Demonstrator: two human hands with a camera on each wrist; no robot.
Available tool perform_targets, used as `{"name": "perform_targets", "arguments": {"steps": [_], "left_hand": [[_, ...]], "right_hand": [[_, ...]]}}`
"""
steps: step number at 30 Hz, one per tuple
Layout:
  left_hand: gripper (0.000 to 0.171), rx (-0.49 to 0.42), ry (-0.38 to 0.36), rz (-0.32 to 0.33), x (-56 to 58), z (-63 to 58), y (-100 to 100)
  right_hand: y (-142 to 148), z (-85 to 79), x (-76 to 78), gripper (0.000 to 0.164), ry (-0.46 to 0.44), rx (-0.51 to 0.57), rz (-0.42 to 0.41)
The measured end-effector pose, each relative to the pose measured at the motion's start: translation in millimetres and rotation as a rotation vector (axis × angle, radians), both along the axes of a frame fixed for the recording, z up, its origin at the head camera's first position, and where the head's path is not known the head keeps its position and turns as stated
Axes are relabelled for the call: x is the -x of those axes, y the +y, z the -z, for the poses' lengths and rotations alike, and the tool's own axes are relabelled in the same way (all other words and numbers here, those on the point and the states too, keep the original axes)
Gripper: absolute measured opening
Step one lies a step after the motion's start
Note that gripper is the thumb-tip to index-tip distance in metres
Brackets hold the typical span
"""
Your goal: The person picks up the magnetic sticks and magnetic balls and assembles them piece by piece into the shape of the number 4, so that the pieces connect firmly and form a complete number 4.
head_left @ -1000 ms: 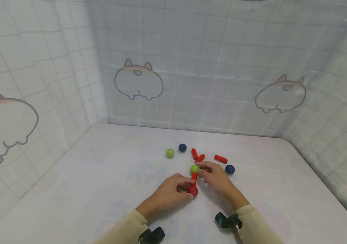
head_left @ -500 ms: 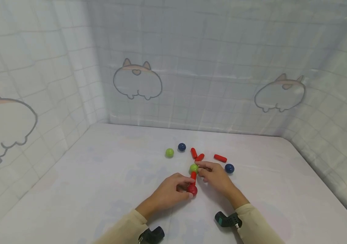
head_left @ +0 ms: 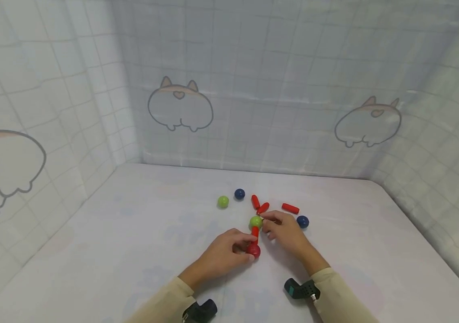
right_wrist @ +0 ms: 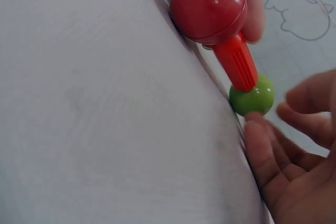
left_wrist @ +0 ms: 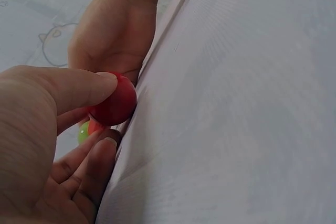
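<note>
My left hand (head_left: 224, 253) holds a glossy red ball (head_left: 254, 251) low over the table, its thumb pressed on the ball in the left wrist view. A ribbed red stick (right_wrist: 236, 61) joins the red ball to a green ball (right_wrist: 253, 97), the three forming one straight piece. My right hand (head_left: 285, 231) is beside the green ball. In the right wrist view one fingertip (right_wrist: 255, 129) sits right at the green ball's lower side, while the other fingers stand apart from it with a gap.
Behind the hands lie three loose red sticks (head_left: 290, 208). A second green ball (head_left: 223, 202) and a dark blue ball (head_left: 239, 194) sit to their left, another blue ball (head_left: 303, 221) near the right hand. Cloth walls (head_left: 253, 89) surround the white table (head_left: 132, 233).
The right hand's fingers have loosened and drawn slightly away from the green ball. The left hand keeps its grip on the red ball.
</note>
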State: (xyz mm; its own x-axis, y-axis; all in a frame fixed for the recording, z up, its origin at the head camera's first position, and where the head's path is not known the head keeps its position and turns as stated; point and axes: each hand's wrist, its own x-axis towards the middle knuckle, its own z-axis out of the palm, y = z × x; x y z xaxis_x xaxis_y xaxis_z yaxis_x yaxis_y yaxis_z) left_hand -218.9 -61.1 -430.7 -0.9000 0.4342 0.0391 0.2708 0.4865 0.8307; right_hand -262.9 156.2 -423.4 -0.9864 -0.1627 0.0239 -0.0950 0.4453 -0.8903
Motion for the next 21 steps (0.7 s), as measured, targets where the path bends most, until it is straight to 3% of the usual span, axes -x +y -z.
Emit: {"name": "perform_targets", "arguments": {"steps": [5,21], "left_hand": [[0.04,-0.003,0.017,0.016,-0.3,-0.2,2.6],[0.037,0.006,-0.001,0.003,-1.8,-4.3,6.0]], "right_hand": [[7.2,-4.9,0.3,0.025,-0.024,0.079,0.032],[31.4,-22.4,3.1,0.035,-0.009,0.096,0.064]]}}
